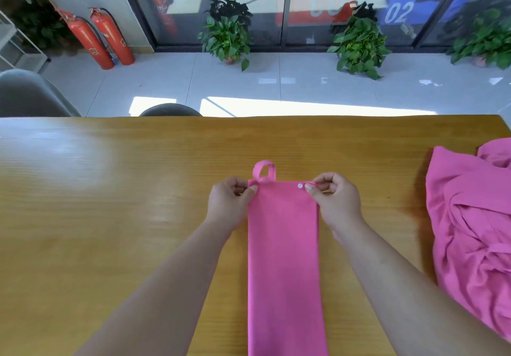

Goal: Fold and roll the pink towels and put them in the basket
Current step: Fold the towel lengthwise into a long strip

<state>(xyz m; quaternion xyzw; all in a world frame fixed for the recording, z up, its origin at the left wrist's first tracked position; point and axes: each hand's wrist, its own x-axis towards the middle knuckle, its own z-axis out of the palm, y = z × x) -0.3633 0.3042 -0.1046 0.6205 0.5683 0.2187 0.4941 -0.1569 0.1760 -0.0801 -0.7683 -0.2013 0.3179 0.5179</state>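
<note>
A bright pink towel, folded into a long narrow strip, lies flat on the yellow-brown wooden table straight in front of me, running from the near edge out toward the middle of the tabletop. My left hand pinches the far left corner of the strip between thumb and forefinger, with the other fingers curled in beside them. My right hand pinches the far right corner the same way, thumb on top of the cloth and the remaining fingers bent in toward the palm. A small pink fabric loop sticks out past the far edge, just beside my left thumb, and a little white round snap button sits on the cloth next to my right thumb. On the right side of the table, apart from the strip, lies a heap of crumpled pink towels. Beyond the far edge of the table I see pale floor tiles, two red fire extinguishers at the far left, and leafy green potted plants in front of the glass wall.
</note>
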